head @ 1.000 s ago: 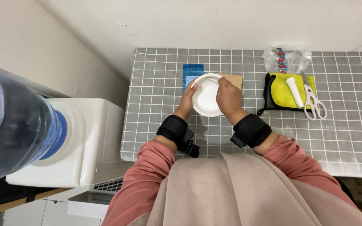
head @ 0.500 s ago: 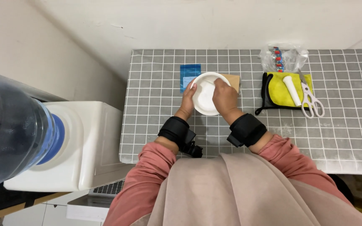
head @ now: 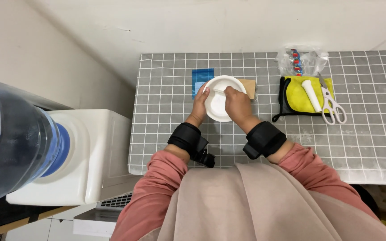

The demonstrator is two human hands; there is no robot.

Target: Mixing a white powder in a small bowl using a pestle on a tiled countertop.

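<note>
The white bowl stands on the grey tiled counter, just beside a blue packet and a brown card. The left hand grips the bowl's left rim and steadies it. The right hand reaches into the bowl, fingers closed on a small white thing; I cannot tell what it is. To do this well, I think the left hand should keep the bowl flat while the right works gently inside. White scissors lie on a yellow cloth, well apart.
</note>
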